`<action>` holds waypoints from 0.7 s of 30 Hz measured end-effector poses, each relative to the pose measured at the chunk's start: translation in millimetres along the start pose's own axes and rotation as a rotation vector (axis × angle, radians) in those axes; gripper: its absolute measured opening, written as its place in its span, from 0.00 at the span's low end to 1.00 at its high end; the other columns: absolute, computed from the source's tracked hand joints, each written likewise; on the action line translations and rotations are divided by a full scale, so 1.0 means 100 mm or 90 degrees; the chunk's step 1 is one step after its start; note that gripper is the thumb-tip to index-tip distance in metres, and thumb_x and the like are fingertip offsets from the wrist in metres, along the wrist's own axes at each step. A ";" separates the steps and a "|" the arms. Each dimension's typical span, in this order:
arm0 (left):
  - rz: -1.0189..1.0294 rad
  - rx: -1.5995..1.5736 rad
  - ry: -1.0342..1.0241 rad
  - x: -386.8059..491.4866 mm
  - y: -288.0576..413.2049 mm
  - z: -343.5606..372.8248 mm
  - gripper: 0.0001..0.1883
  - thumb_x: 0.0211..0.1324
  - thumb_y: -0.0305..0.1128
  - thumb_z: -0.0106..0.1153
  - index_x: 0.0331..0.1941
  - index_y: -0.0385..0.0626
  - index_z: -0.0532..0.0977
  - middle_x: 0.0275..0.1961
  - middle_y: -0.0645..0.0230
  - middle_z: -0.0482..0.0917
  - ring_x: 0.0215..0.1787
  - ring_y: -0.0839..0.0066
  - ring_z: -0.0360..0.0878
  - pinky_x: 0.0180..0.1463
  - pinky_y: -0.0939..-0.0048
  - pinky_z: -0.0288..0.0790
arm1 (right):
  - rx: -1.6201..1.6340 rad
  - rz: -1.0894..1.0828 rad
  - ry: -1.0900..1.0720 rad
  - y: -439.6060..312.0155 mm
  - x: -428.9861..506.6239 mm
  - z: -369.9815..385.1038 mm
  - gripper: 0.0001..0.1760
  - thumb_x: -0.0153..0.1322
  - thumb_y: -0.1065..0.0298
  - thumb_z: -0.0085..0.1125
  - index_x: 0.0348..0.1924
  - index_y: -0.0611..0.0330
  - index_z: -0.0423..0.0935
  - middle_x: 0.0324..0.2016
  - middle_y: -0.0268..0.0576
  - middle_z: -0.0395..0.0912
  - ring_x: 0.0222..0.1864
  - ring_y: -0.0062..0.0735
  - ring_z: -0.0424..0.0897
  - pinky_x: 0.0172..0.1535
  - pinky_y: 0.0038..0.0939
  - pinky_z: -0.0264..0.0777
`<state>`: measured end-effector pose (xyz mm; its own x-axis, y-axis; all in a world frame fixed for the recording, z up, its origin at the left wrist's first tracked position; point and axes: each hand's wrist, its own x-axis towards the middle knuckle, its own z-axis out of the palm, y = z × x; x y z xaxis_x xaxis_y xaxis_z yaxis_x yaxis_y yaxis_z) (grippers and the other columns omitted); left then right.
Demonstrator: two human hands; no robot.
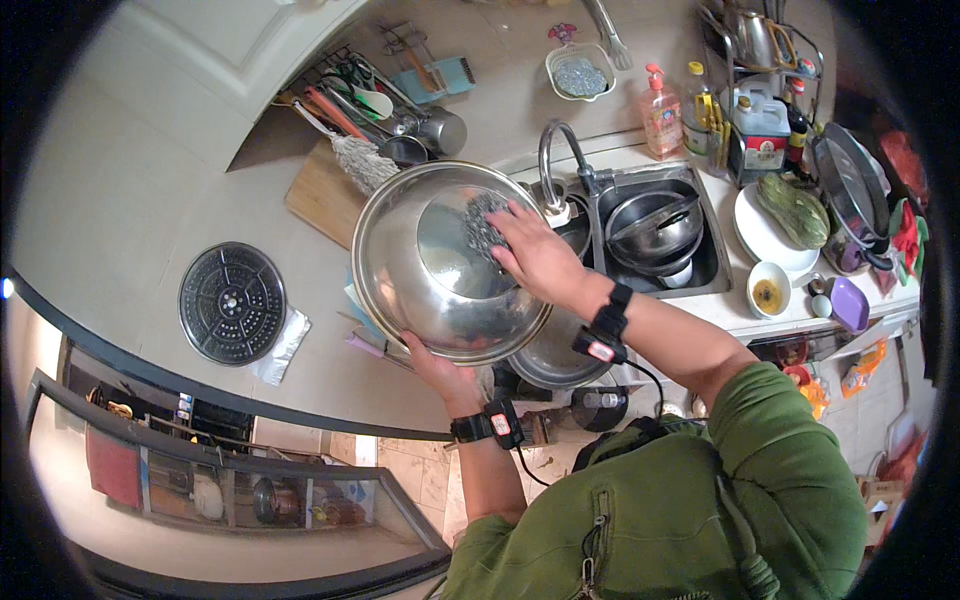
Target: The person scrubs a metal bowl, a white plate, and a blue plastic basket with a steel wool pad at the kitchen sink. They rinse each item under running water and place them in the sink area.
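Note:
My left hand (441, 373) grips the lower rim of a large, shiny stainless steel basin (390, 262). The basin is held up, tilted, left of the sink. In my right hand (540, 255) is a grey steel wool scrubber (484, 225), pressed against the flat round base of the basin. My palm and fingers hide part of the scrubber. Just right of the basin's upper edge stands a chrome faucet (550, 154). Another metal bowl or pan (559, 360) shows partly below the basin and my right forearm.
The double sink (716, 255) holds metal cookware (652, 225). A perforated steamer plate (232, 304) lies on the left counter. Behind the basin are a wooden cutting board (322, 191) and utensils. A pump bottle (661, 112), a plate (757, 225) with a green squash (793, 210), and a bowl (769, 274) stand right.

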<state>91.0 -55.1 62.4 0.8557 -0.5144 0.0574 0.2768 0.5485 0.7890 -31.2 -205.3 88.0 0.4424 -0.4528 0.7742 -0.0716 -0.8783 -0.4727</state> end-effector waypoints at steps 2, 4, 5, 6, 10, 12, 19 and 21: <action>-0.004 -0.017 -0.002 0.02 -0.02 -0.04 0.32 0.67 0.55 0.41 0.62 0.41 0.60 0.64 0.60 0.66 0.60 0.61 0.68 0.61 0.55 0.66 | -0.004 -0.003 -0.116 -0.07 -0.07 -0.05 0.27 0.68 0.63 0.56 0.58 0.63 0.66 0.57 0.54 0.68 0.64 0.55 0.62 0.66 0.47 0.55; 0.022 -0.022 -0.060 0.06 -0.03 -0.06 0.32 0.67 0.55 0.42 0.63 0.41 0.60 0.64 0.60 0.65 0.61 0.61 0.67 0.62 0.56 0.64 | -0.028 -0.069 -0.222 -0.23 -0.22 -0.01 0.29 0.66 0.63 0.59 0.59 0.61 0.66 0.61 0.52 0.64 0.67 0.52 0.58 0.68 0.48 0.52; 0.025 -0.018 -0.073 0.07 -0.03 -0.07 0.33 0.66 0.56 0.42 0.63 0.41 0.60 0.64 0.60 0.65 0.62 0.61 0.66 0.63 0.56 0.64 | 0.008 -0.122 -0.189 -0.28 -0.24 0.01 0.31 0.65 0.63 0.60 0.60 0.60 0.65 0.61 0.50 0.64 0.67 0.51 0.58 0.68 0.48 0.50; 0.043 -0.019 -0.093 0.07 -0.04 -0.07 0.33 0.66 0.56 0.42 0.63 0.41 0.60 0.65 0.60 0.65 0.63 0.61 0.66 0.64 0.56 0.63 | 0.020 -0.173 -0.115 -0.33 -0.23 0.08 0.31 0.65 0.62 0.60 0.60 0.59 0.66 0.62 0.50 0.64 0.67 0.50 0.59 0.68 0.49 0.51; 0.065 -0.006 -0.082 0.01 -0.03 -0.02 0.34 0.65 0.56 0.44 0.64 0.41 0.58 0.65 0.59 0.64 0.64 0.59 0.64 0.63 0.52 0.63 | -0.034 -0.219 -0.030 -0.18 0.33 0.31 0.28 0.65 0.59 0.58 0.57 0.60 0.69 0.59 0.50 0.67 0.64 0.50 0.63 0.66 0.48 0.54; 0.083 0.000 -0.075 -0.04 -0.03 0.03 0.35 0.64 0.56 0.45 0.65 0.42 0.57 0.64 0.60 0.63 0.63 0.57 0.65 0.61 0.50 0.64 | -0.017 -0.098 -0.039 0.11 0.64 0.27 0.26 0.67 0.58 0.55 0.55 0.61 0.70 0.57 0.52 0.70 0.61 0.50 0.66 0.64 0.45 0.57; 0.095 -0.020 -0.036 -0.03 0.02 0.06 0.32 0.66 0.54 0.42 0.63 0.41 0.59 0.62 0.60 0.66 0.62 0.60 0.66 0.62 0.53 0.64 | 0.070 0.202 0.007 0.28 0.13 0.12 0.29 0.70 0.61 0.51 0.60 0.68 0.62 0.59 0.64 0.63 0.63 0.58 0.62 0.66 0.44 0.55; 0.080 -0.036 -0.011 0.02 0.00 0.10 0.31 0.67 0.53 0.41 0.63 0.40 0.60 0.61 0.59 0.67 0.61 0.61 0.67 0.62 0.54 0.64 | 0.016 0.086 -0.047 0.04 -0.22 0.16 0.33 0.66 0.63 0.57 0.61 0.66 0.61 0.63 0.63 0.57 0.66 0.61 0.55 0.68 0.50 0.49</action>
<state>88.1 -62.5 68.4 0.8778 -0.4499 0.1648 0.1919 0.6453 0.7394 -26.6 -196.6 62.4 0.4953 -0.5526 0.6703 -0.1130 -0.8060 -0.5810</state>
